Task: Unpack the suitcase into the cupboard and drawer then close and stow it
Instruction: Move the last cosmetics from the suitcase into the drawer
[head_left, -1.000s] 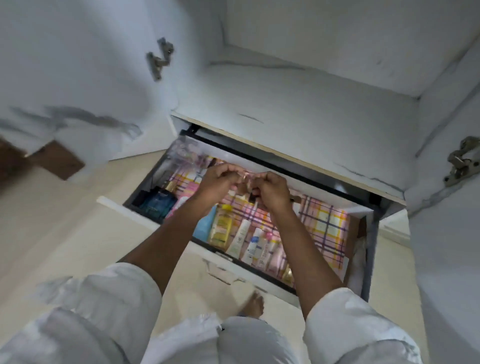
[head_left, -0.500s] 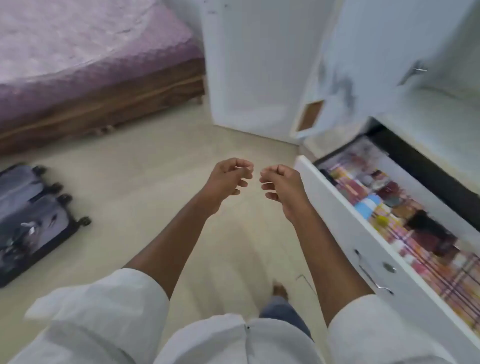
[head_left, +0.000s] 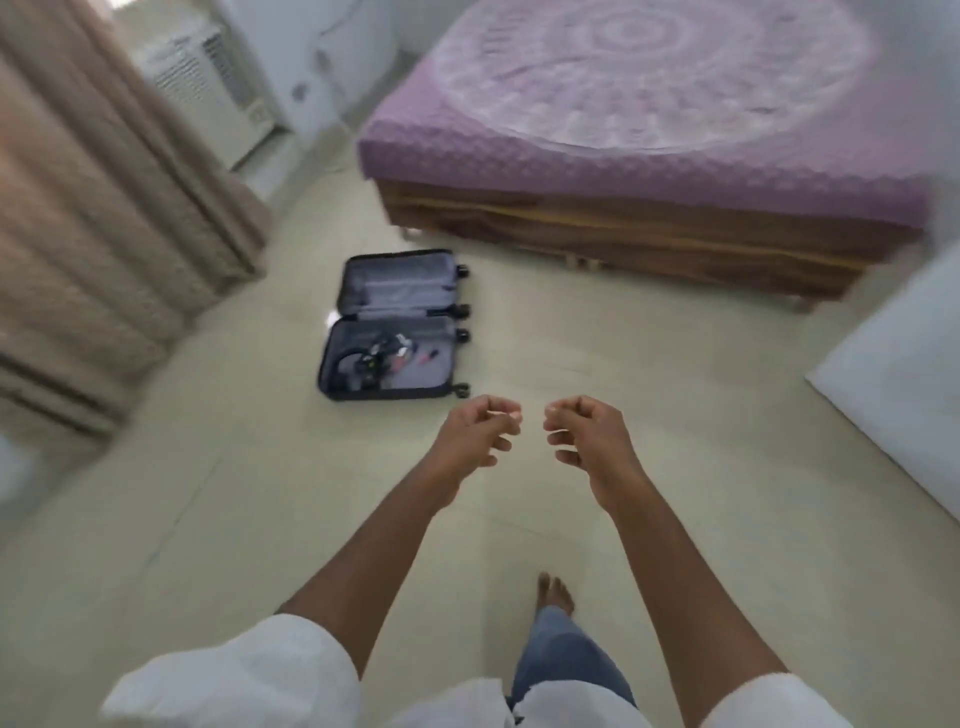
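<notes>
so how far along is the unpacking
Mostly done: the suitcase lies open on the floor, its far half bare, with a small dark tangle of items in the near half. Left hand and right hand hold nothing. Left: move those items, then close and stow the case.

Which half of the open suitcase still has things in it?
The half nearer the person of the suitcase: it holds a dark tangle of small items. The half farther away, toward the bed, shows only grey lining.
</notes>
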